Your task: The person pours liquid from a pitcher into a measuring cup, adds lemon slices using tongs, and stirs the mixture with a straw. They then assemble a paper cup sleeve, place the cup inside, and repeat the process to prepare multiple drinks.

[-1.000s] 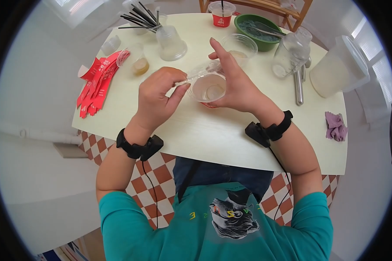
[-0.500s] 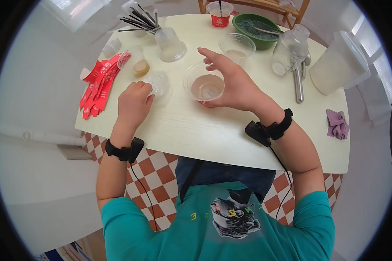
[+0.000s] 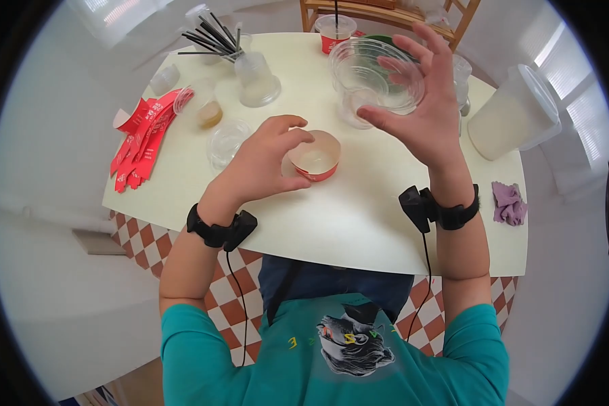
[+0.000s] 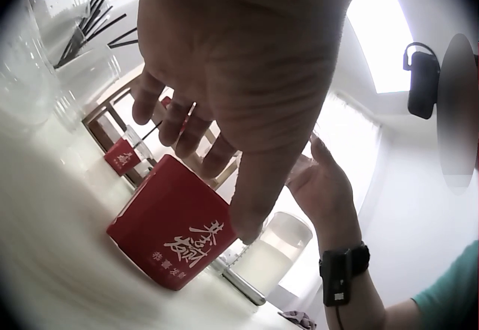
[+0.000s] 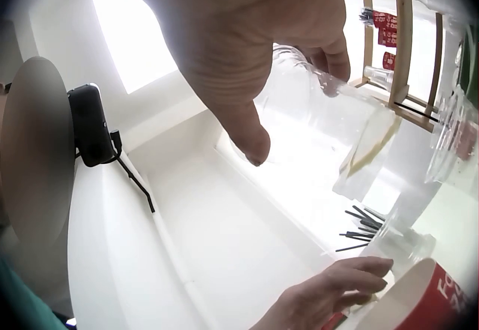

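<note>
My raised right hand [image 3: 430, 101] grips a clear plastic cup [image 3: 375, 78] between thumb and fingers. In the right wrist view, the cup [image 5: 322, 113] is tilted, with a yellowish patch near its base. A red paper sleeve [image 3: 317, 174] with a pale inside stands upright on the table. Around its left side, my left hand [image 3: 264, 162] is spread with bent fingers; the left wrist view has the thumb overlapping the printed sleeve [image 4: 172, 225], contact unclear. A clear lid [image 3: 227, 141] lies left of that hand.
Flat red sleeves [image 3: 139, 149] and a cup with yellowish contents [image 3: 210, 115] are at left. Black straws [image 3: 213, 37] stand behind. A red-labelled cup [image 3: 335, 40], a green bowl [image 3: 379, 42] behind my right hand, a tall container [image 3: 507, 118] and a purple cloth [image 3: 509, 203] are also there.
The clear cup has come out of the red sleeve, up and right in my right hand. My left hand has released the lid on the table at left and moved over beside the sleeve.
</note>
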